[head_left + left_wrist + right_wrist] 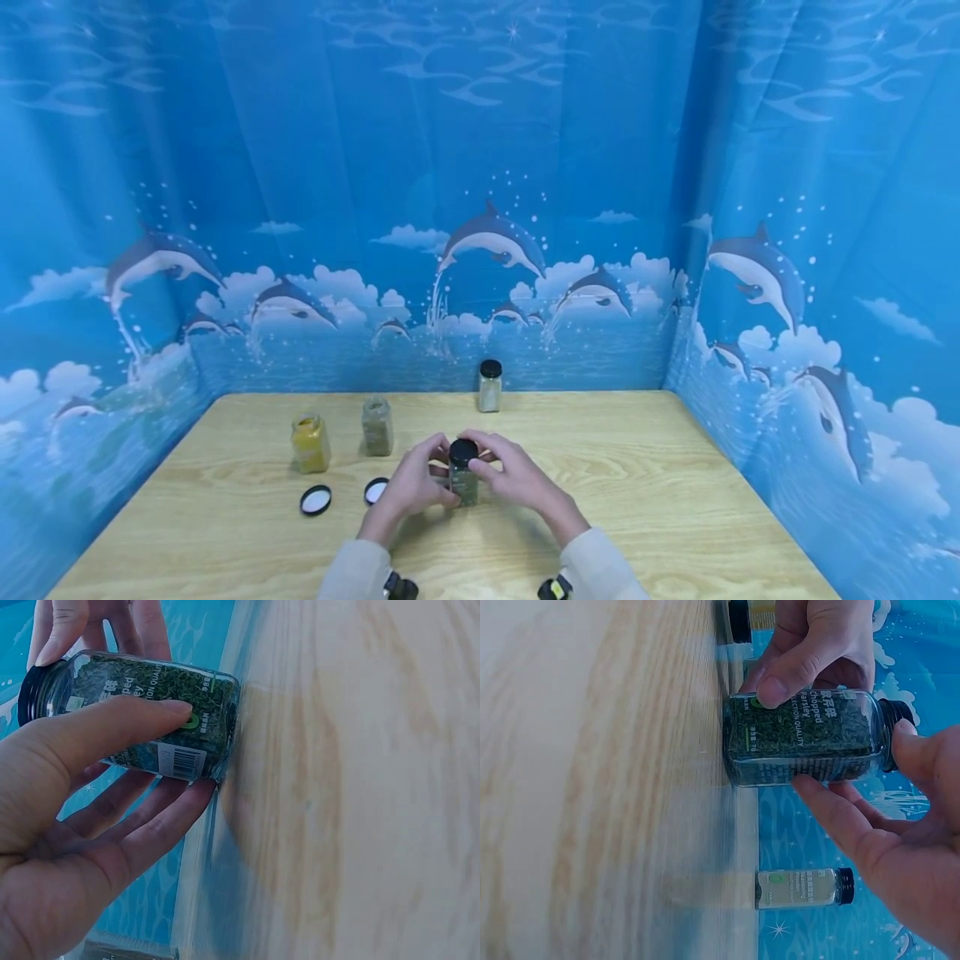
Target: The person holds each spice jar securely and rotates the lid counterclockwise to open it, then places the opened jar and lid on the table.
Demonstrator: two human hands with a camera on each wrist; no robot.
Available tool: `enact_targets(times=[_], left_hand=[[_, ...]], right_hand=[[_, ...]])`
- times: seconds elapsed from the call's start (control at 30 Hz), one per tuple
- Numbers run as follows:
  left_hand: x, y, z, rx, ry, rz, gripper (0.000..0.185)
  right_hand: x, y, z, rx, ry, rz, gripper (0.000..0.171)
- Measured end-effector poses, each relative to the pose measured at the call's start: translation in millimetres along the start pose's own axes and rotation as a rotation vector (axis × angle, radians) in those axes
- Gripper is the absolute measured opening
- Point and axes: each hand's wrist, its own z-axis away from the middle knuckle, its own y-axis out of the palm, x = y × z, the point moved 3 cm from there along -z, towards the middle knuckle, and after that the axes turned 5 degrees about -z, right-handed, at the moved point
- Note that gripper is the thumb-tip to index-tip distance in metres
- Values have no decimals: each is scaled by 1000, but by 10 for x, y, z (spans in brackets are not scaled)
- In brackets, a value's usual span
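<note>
A square glass jar of chopped parsley [465,487] stands on the wooden table between the two hands, its black lid [463,452] on top. Green flakes fill much of the jar [817,727], and its label reads "Chopped Parsley". My left hand [411,483] grips the jar's body, thumb across one face and fingers round the far side in the left wrist view. With thumb on the black lid [895,724] and fingertips at the jar's side, my right hand [519,481] holds the upper end.
Left of the hands stand a lidless jar of yellow powder [311,447] and a lidless jar with brownish contents [377,431]. Two black lids [316,500] lie before them, white insides up. A capped jar of seasoning powder [490,392] stands at the back edge, by a dolphin-print curtain [450,167].
</note>
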Motion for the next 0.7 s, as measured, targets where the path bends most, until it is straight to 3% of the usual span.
enact_targets(times=[0.43,0.7], left_hand=[[4,-1,-3,1,-6,23,54],[-16,1,-5,-3,-1,24,54]], right_hand=[[-23,-8,9,4,86,-15,52],[2,24,0,-39,97,-37,44]])
